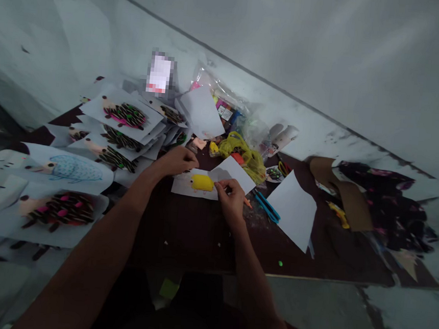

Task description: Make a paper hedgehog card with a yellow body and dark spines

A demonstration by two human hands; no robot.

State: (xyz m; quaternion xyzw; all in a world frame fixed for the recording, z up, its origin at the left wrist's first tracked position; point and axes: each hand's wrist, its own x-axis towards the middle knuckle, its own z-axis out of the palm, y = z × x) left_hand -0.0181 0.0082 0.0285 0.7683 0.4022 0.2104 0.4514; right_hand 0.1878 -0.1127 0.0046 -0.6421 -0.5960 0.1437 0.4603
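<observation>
A white sheet of paper (179, 187) lies on the dark table in front of me, bearing a yellow hedgehog-like figure (202, 182) with a small dark eye. My left hand (179, 162) rests at the sheet's upper left corner, its fingers curled together; what they hold, if anything, is hidden. At the right end of the yellow body, my right hand (232, 196) is closed in a pinch, and I cannot make out what is between thumb and finger. Right of that hand lie blue-handled scissors (266, 205) and a small orange object (247, 203).
Stacked sheets with finished-looking hedgehog pictures (126, 115) fill the left side. Behind the hands sits a yellow plastic bag (249, 154). To the right are a blank white sheet (294, 209), brown cardboard (354, 204), a yellow tool (338, 215) and dark patterned cloth (388, 205).
</observation>
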